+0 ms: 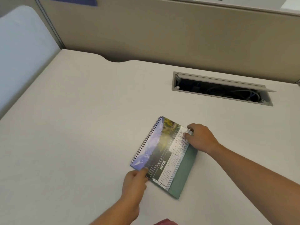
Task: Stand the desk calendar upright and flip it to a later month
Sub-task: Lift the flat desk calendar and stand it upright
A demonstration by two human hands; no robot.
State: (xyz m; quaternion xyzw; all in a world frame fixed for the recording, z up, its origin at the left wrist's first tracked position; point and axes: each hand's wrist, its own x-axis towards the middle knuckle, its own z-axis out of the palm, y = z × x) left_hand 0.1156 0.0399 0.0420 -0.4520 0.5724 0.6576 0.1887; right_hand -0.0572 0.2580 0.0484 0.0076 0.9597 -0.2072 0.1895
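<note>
The desk calendar [162, 153] lies flat on the white desk [81, 127], turned sideways, with its black spiral binding along the left edge. Its top page reads APRIL under a mountain photo, and a green cardboard base sticks out at the right. My left hand [134, 181] pinches the near left corner of the calendar between thumb and fingers. At the far right corner, my right hand [201, 138] grips the free edge of the pages with its fingertips.
An open cable hatch [222, 90] with wires inside is sunk into the desk behind the calendar to the right. A beige partition wall [162, 30] runs along the back. A frosted side panel [21, 54] closes off the left.
</note>
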